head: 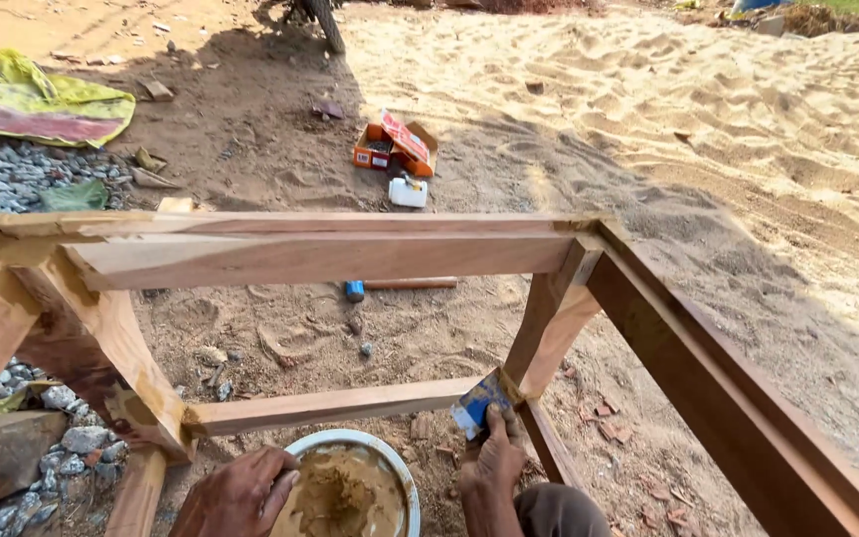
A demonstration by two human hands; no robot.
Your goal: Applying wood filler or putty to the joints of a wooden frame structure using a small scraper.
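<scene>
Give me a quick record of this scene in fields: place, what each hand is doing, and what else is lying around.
Place: outdoors on sandy ground, gravel at left
Main piece: wooden frame with a lower rail
Right hand: presses a small blue card to the joint at the rail's right end
Left hand: rests on the rim of a round bowl
Bowl contents: tan paste
Behind frame: hammer, open orange box, small white bottle
Far left: yellow sack
</scene>
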